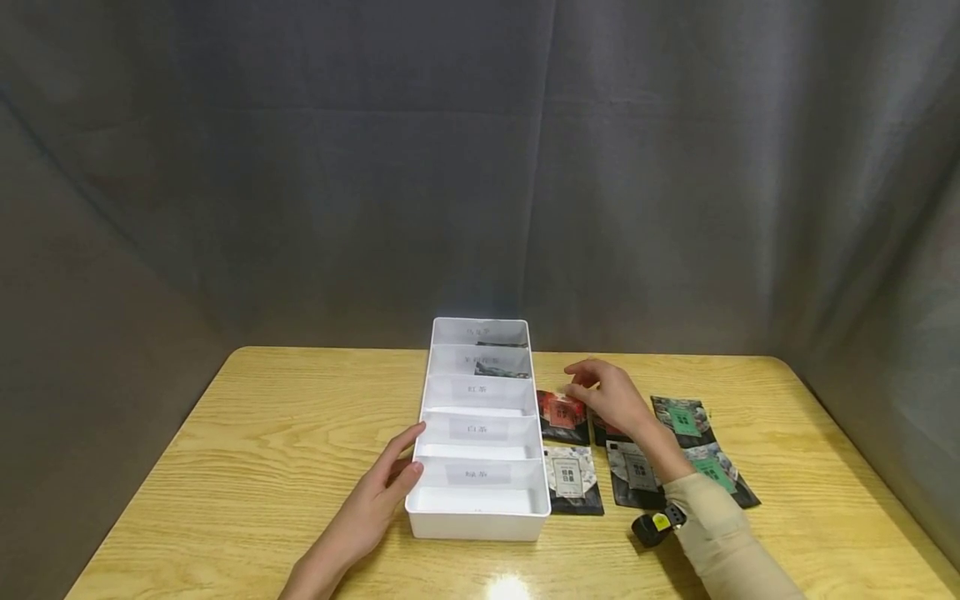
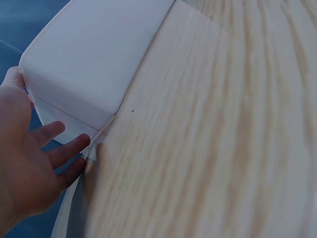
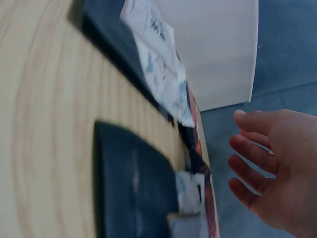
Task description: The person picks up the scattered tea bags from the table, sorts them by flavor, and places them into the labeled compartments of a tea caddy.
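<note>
A long white divided box (image 1: 474, 525) stands on the table, with paper labels in its compartments. My left hand (image 1: 381, 492) touches its left side near the front, thumb at the rim, the other fingers loosely extended in the left wrist view. Above the red-labelled packets my right hand (image 1: 613, 400) hovers, fingers slightly bent and nothing in them. One red packet (image 1: 564, 418) lies against the box's right side; a second red packet (image 1: 604, 430) is partly hidden under the hand. In the right wrist view the fingers (image 3: 252, 153) are apart from the packets.
Nearer me lie a white-labelled packet (image 1: 572, 482) and a grey-labelled packet (image 1: 633, 475). Two green-labelled packets, one farther back (image 1: 682, 419) and one nearer (image 1: 722, 473), lie at right. Dark packets (image 1: 501, 369) show in the box's two far compartments. A grey curtain (image 1: 420, 183) hangs behind the table.
</note>
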`<state>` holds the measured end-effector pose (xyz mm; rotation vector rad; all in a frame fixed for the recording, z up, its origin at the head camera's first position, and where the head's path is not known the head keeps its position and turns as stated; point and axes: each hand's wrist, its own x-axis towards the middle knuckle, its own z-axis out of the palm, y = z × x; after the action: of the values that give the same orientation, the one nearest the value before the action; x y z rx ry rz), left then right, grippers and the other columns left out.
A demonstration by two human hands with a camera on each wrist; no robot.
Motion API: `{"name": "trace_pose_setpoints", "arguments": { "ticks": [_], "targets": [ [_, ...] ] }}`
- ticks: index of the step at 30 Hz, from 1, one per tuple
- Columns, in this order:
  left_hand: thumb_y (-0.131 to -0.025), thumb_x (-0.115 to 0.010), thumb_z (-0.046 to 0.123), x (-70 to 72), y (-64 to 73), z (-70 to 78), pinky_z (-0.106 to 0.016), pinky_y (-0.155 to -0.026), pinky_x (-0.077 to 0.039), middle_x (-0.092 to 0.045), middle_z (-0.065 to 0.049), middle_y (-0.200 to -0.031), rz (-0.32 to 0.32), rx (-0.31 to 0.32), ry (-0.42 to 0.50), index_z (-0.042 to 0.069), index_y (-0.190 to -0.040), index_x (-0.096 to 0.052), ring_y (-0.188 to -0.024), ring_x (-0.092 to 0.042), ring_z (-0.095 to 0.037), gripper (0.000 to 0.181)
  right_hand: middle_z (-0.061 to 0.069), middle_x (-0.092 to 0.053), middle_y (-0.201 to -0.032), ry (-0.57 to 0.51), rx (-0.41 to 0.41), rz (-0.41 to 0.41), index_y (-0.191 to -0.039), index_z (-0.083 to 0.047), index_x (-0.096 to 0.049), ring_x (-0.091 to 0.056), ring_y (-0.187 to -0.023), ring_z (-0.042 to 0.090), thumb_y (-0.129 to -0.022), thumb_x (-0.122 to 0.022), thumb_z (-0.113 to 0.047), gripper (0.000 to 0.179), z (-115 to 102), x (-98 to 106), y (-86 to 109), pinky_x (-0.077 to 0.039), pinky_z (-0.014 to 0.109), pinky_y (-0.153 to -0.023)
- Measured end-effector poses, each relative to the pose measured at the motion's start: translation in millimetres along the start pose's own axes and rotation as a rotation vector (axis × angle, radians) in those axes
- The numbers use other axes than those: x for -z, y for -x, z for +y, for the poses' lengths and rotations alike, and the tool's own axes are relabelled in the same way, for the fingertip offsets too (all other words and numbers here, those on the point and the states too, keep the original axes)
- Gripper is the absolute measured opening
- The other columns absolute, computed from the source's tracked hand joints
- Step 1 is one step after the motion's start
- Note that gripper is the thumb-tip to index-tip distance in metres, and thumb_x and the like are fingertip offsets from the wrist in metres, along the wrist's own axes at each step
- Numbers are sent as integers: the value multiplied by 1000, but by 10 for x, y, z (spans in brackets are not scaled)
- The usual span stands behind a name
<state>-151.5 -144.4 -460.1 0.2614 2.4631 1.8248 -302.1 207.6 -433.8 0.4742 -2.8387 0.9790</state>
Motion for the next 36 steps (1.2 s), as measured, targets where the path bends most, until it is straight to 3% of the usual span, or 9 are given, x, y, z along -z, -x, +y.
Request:
{"name": "trace_pose_setpoints", "arguments": {
  "ticks": [6, 15, 27, 36],
  "targets": [
    [-104, -51, 35, -2, 6, -5, -49, -102, -45, -52, -11, -144, 9, 3, 2, 40, -150, -36, -128, -53, -29, 49, 15, -67, -106, 33, -13, -31, -121, -1, -68, -64, -96, 28, -93, -70, -19, 33, 120, -1, 3, -54, 46, -83],
    [-104, -50, 35, 1, 7, -13, -51, -103, -45, -50, -11, -147, 1, -6, 6, 39, -151, -35, -130, -52, -30, 49, 15, -65, -104, 42, -17, -91, -117, 1, -70, -65, -93, 26, -92, -70, -12, 28, 190, -1, 12, -56, 44, -79],
    [-104, -50, 37, -3, 2, 13, -50, -104, -45, -49, -10, -148, -2, -10, 2, 38, -151, -36, -131, -52, -30, 49, 14, -64, -112, 101, -51, -142, -117, -4, -72, -57, -101, 28, -91, -72, -15, 28, 263, 34, 6, -43, 49, -89],
    [-104, -50, 37, -4, 2, 1, -50, -104, -44, -50, -11, -147, -5, -5, 7, 38, -152, -35, -131, -52, -30, 49, 12, -61, -109, 88, -94, -169, -112, -5, -74, -48, -99, 27, -89, -74, -16, 25, 266, 51, -3, -37, 42, -83]
  ]
}}
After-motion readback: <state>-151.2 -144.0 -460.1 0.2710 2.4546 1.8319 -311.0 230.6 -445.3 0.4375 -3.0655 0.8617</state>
